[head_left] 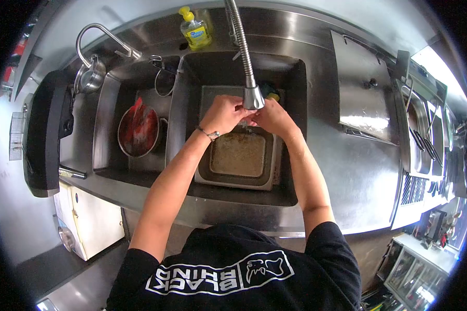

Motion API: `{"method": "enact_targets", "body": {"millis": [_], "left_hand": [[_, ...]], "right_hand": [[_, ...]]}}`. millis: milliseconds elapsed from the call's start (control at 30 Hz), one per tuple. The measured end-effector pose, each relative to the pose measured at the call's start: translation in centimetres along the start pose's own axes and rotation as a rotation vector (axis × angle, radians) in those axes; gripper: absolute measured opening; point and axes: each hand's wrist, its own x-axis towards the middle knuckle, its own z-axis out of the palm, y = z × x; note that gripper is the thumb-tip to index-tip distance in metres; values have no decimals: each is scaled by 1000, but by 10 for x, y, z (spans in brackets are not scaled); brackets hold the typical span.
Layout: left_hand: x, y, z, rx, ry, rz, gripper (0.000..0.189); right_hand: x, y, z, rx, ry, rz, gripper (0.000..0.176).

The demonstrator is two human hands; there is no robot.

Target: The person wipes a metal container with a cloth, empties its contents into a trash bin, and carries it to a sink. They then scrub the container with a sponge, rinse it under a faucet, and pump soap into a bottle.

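My left hand [223,115] and my right hand [273,118] meet above the right sink basin, just under the metal spray nozzle [253,97]. The fingers of both hands are bent and drawn together at the nozzle's mouth; what they hold, if anything, is hidden. Beneath them a rectangular metal pan [237,155] with a brownish, stained bottom lies in the basin. Something dark with a yellow part [273,96] shows partly behind my right hand. Over in the left basin sits a round pan [138,130] smeared with red.
A yellow soap bottle [196,32] stands on the back ledge. Left of it are a curved faucet [106,30], a small metal pot [91,75] and a dark-handled strainer-like vessel [164,80]. A steel lid [366,85] and a tray with utensils [423,137] occupy the right.
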Motion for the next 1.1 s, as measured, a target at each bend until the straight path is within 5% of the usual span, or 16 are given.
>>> {"method": "enact_targets", "body": {"millis": [67, 167, 300, 500, 600, 667, 767, 1100], "left_hand": [[-2, 12, 1, -141, -19, -92, 18], [-3, 34, -1, 110, -37, -107, 13], [-5, 20, 2, 71, -2, -47, 13], [-5, 13, 1, 235, 62, 104, 14], [-4, 24, -1, 300, -71, -30, 15], [-4, 23, 3, 272, -6, -21, 14], [-4, 18, 4, 188, -26, -44, 17], [-4, 16, 6, 308, 45, 41, 15]], "right_hand": [[-1, -5, -4, -140, 32, -140, 11], [-1, -8, -7, -140, 0, -207, 6], [-12, -37, -27, -123, 7, -96, 4], [-21, -29, -22, 374, -28, -181, 10], [-22, -29, -20, 583, -25, 50, 8], [-22, -36, -25, 85, 33, -18, 10], [-23, -40, -23, -181, 145, -136, 11], [-20, -29, -22, -166, 70, -110, 10]]}}
